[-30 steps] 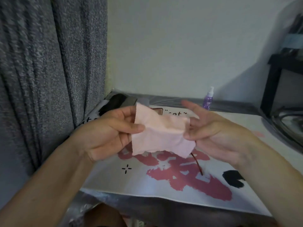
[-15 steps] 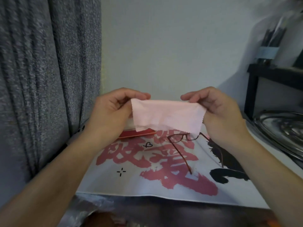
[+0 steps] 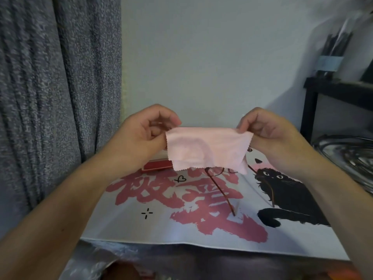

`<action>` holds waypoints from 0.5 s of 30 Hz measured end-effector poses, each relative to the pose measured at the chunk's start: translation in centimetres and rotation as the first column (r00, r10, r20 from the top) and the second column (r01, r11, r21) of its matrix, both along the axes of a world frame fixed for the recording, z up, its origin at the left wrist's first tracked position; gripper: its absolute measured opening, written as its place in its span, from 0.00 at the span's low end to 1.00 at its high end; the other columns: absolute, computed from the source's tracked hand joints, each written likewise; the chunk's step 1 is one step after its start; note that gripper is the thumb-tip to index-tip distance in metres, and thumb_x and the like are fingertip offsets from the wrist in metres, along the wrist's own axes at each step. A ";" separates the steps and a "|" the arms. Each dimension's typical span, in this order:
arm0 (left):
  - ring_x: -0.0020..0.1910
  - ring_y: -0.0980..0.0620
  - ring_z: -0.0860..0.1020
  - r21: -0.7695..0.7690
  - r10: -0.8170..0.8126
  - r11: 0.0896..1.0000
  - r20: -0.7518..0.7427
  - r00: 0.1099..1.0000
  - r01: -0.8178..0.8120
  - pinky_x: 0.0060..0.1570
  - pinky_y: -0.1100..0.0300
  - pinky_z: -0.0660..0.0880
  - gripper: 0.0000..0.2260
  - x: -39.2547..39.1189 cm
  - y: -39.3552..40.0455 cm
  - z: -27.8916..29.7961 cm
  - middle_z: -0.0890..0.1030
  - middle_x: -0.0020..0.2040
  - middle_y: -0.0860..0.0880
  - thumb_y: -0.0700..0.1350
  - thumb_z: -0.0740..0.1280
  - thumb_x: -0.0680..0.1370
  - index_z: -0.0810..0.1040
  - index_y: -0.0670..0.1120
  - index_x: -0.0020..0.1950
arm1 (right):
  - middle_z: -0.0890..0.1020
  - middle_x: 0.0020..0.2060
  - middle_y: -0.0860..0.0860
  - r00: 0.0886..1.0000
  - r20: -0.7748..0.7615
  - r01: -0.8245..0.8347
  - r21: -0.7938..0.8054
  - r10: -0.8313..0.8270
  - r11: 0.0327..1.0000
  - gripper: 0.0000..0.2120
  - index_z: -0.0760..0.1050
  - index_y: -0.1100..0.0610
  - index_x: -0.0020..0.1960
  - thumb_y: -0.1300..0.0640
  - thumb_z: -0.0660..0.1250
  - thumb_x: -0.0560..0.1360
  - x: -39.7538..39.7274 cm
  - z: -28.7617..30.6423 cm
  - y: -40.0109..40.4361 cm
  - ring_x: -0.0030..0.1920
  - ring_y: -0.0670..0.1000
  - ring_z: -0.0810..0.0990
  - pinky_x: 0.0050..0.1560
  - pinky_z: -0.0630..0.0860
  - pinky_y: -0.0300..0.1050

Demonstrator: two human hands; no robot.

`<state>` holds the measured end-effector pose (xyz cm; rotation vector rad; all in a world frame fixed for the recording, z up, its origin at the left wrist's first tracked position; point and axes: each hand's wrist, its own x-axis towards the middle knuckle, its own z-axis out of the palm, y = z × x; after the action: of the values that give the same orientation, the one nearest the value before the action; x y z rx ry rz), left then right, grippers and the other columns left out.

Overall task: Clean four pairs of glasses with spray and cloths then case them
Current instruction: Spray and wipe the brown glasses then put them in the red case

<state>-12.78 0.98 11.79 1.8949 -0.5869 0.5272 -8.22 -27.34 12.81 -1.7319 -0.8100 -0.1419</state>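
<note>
A pink cleaning cloth (image 3: 205,151) hangs folded in the air above the table, stretched between both hands. My left hand (image 3: 144,136) pinches its left top corner, and my right hand (image 3: 268,134) pinches its right top corner. Below and behind the cloth, a pair of thin red-brown glasses (image 3: 222,188) lies on the printed mat (image 3: 141,225) with its temples open toward me; the lenses are mostly hidden by the cloth. A red case (image 3: 156,165) shows partly under my left hand.
A grey curtain (image 3: 50,98) hangs at the left. At the right stand a black shelf (image 3: 331,91) and a shiny metal tray (image 3: 347,156). The mat carries pink characters and a black cat print. Crinkled plastic (image 3: 96,259) lies at the near edge.
Both hands rose and spread the cloth out flat by its top corners, uncovering the glasses on the mat. The view tilted, so the spray bottle is out of sight.
</note>
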 end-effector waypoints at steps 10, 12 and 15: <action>0.53 0.52 0.82 0.407 -0.008 0.893 0.443 0.897 -0.193 0.49 0.58 0.78 0.14 -0.1 0.5 -0.4 0.83 0.53 0.47 0.24 0.67 0.75 0.86 0.40 0.49 | 0.85 0.38 0.52 0.993 -0.115 0.027 -0.027 -0.030 0.999 0.18 0.71 0.55 0.54 0.78 0.59 0.78 1.2 -1.7 -0.2 0.37 0.48 0.82 0.35 0.77 0.37; 0.53 0.52 0.83 0.375 0.016 0.911 0.380 0.925 -0.170 0.51 0.57 0.79 0.14 0.2 0.8 -0.5 0.84 0.54 0.47 0.25 0.68 0.76 0.86 0.41 0.48 | 0.85 0.37 0.52 0.993 -0.116 0.026 -0.020 -0.028 0.999 0.16 0.70 0.58 0.52 0.79 0.60 0.77 1.3 -1.8 0.0 0.36 0.49 0.81 0.36 0.76 0.38; 0.46 0.51 0.84 0.240 0.080 0.964 0.142 0.987 -0.112 0.50 0.56 0.81 0.16 0.4 1.2 -0.7 0.86 0.48 0.48 0.26 0.66 0.77 0.87 0.45 0.46 | 0.84 0.36 0.51 0.995 -0.103 0.018 0.004 -0.017 1.000 0.15 0.74 0.59 0.45 0.78 0.62 0.76 1.6 -2.1 -0.1 0.38 0.49 0.80 0.40 0.76 0.40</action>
<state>-12.41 2.14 11.04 2.1453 -0.6741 0.6708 -6.64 -27.43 10.75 -1.7273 -0.7184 -0.0656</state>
